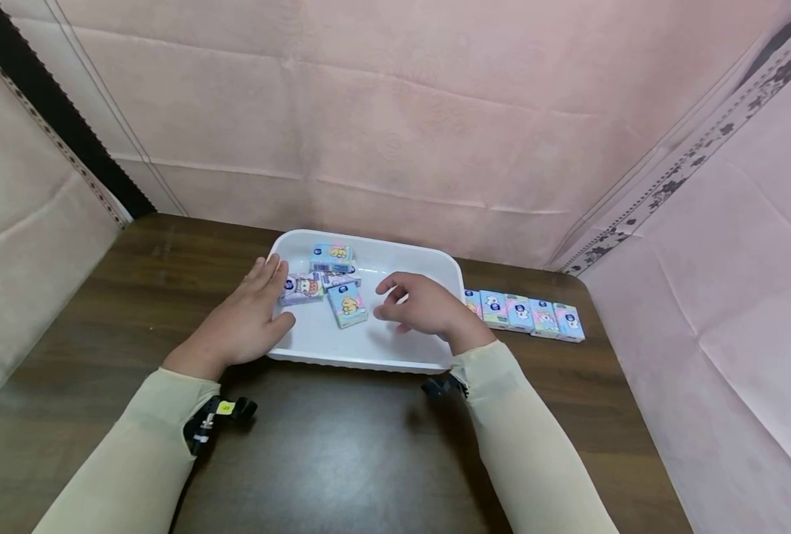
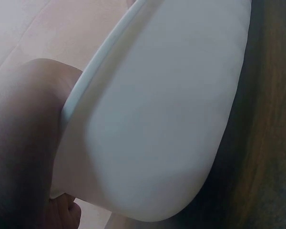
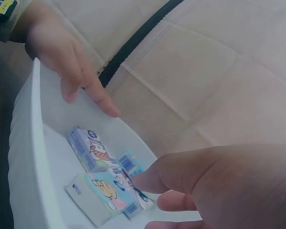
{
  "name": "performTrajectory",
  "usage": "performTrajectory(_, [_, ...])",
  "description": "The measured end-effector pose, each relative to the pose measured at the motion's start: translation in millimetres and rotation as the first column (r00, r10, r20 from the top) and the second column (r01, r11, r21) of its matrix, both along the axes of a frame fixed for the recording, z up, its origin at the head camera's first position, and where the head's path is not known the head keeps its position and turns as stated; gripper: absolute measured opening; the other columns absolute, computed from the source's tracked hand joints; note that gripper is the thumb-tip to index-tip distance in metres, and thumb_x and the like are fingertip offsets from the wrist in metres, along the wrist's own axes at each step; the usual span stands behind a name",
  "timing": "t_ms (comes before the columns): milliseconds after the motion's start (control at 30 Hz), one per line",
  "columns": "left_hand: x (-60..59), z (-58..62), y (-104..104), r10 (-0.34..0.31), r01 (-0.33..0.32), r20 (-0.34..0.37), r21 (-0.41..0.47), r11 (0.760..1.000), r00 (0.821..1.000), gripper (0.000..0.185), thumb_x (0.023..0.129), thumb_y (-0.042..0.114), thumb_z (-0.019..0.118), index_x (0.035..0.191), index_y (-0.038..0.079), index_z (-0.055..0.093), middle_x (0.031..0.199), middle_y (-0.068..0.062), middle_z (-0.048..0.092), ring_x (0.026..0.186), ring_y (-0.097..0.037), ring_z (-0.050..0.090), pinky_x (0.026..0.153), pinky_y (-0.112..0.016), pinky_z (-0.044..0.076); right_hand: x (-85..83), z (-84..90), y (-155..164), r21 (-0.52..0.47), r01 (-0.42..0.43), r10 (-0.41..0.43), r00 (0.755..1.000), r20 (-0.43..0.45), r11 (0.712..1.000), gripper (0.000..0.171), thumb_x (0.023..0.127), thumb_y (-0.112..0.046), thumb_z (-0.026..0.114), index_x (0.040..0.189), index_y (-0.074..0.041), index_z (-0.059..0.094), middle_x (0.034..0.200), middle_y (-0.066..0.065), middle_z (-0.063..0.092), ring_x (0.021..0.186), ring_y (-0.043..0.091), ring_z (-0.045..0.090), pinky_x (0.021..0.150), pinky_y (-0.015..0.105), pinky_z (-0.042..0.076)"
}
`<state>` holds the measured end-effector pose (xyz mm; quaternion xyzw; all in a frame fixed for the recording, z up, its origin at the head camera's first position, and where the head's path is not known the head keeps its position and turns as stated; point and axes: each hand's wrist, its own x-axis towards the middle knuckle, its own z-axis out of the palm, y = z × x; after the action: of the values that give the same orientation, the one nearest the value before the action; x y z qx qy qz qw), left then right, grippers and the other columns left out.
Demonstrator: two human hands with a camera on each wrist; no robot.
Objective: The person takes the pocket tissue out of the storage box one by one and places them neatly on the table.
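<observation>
A white plastic tray (image 1: 368, 356) holds several small pastel boxes with cartoon prints. Among them are a blue box with a yellow character (image 1: 348, 305), a purple box (image 1: 301, 288) and another blue box (image 1: 331, 256) at the back. My left hand (image 1: 245, 319) rests on the tray's left rim, its fingers extended and thumb apart. Over the tray's right half hovers my right hand (image 1: 428, 305), with fingers loosely bent and nothing seen between them. In the right wrist view, its thumb (image 3: 157, 176) appears close beside the pile of boxes.
Right of the tray, several similar boxes (image 1: 520, 313) stand in a row on the dark wooden table (image 1: 328, 460). Pale pink cloth (image 1: 395, 133) hangs behind the table and along both sides.
</observation>
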<state>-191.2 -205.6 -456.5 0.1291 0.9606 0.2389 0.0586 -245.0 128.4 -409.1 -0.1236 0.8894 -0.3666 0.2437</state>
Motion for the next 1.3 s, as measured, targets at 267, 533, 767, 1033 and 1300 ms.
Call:
performTrajectory(267, [-1.0, -0.9, 1, 0.004, -0.004, -0.005, -0.004, 1.0, 1.0, 0.09, 0.113, 0.042, 0.055, 0.181, 0.009, 0.005, 0.192, -0.008, -0.007, 0.178, -0.04, -0.007, 0.139, -0.072, 0.014, -15.9, -6.7, -16, 0.012, 0.014, -0.015, 0.999, 0.049, 1.0, 0.047, 0.101, -0.037, 0.085, 0.141, -0.02, 0.069, 0.123, 0.008, 0.071, 0.106, 0.031, 0.076, 0.091, 0.04, 0.069])
performTrajectory(533, [-0.5, 0.2, 1, 0.001, -0.001, -0.008, -0.008, 1.0, 1.0, 0.09, 0.113, 0.042, 0.054, 0.181, 0.01, 0.005, 0.192, -0.01, -0.006, 0.178, -0.041, -0.006, 0.138, -0.073, 0.016, -30.4, -11.1, -29, 0.031, 0.015, -0.016, 0.999, 0.051, 0.999, 0.053, 0.098, -0.036, 0.089, 0.143, -0.019, 0.067, 0.122, 0.009, 0.07, 0.101, 0.03, 0.077, 0.089, 0.039, 0.069])
performTrajectory(767, [0.9, 1.4, 2, 0.003, -0.003, 0.005, -0.016, 1.0, 1.0, 0.09, 0.113, 0.044, 0.053, 0.181, 0.011, 0.003, 0.191, -0.006, -0.009, 0.178, -0.039, -0.009, 0.139, -0.072, 0.014, -36.6, -18.4, -36, 0.036, -0.005, 0.002, 0.997, 0.078, 0.999, 0.05, 0.097, -0.032, 0.091, 0.14, -0.023, 0.068, 0.122, 0.011, 0.071, 0.103, 0.028, 0.075, 0.087, 0.035, 0.068])
performTrajectory(1033, [1.4, 2.5, 3, 0.003, -0.003, 0.008, -0.014, 1.0, 1.0, 0.09, 0.113, 0.043, 0.053, 0.181, 0.011, 0.003, 0.191, -0.007, -0.01, 0.178, -0.039, -0.01, 0.139, -0.072, 0.014, -37.1, -24.4, -44, 0.066, -0.021, 0.016, 0.997, 0.072, 0.998, 0.053, 0.097, -0.034, 0.091, 0.142, -0.029, 0.064, 0.12, 0.01, 0.072, 0.097, 0.029, 0.077, 0.086, 0.036, 0.066])
performTrajectory(1300, [-0.9, 0.6, 3, 0.012, -0.012, -0.003, -0.013, 1.0, 1.0, 0.091, 0.112, 0.043, 0.055, 0.182, 0.011, 0.005, 0.192, -0.008, -0.008, 0.178, -0.04, -0.008, 0.138, -0.073, 0.015, -36.7, -26.7, -44, 0.07, -0.032, 0.026, 0.996, 0.09, 0.997, 0.06, 0.099, -0.032, 0.09, 0.15, -0.036, 0.059, 0.123, 0.008, 0.071, 0.094, 0.026, 0.077, 0.092, 0.039, 0.061])
